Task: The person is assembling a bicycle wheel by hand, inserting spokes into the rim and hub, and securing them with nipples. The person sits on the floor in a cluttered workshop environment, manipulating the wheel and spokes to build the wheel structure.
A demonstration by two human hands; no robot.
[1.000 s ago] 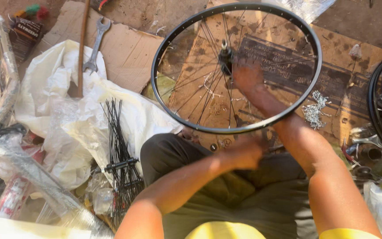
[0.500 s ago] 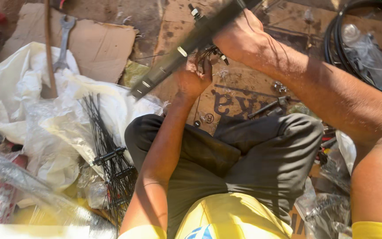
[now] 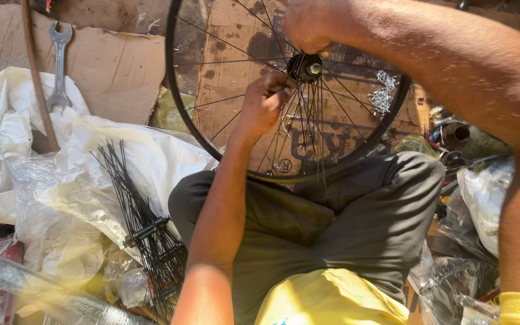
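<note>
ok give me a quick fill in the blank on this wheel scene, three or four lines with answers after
1. The left hand pinches spokes just below the wheel's ____.
2. The right hand rests above the hub of the bicycle wheel, which leans on the person's crossed ____.
3. The open-ended spanner lies on a sheet of ____.
4. The bundle of loose black spokes lies on crumpled ____ sheeting.

Missing words: hub; legs; cardboard; plastic

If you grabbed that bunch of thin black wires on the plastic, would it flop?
The spoke bundle would probably stay fairly stiff, since its thin rods lie straight. A band ties the middle, so it likely lifts together, though the fanned ends might rattle or sag slightly.
</note>
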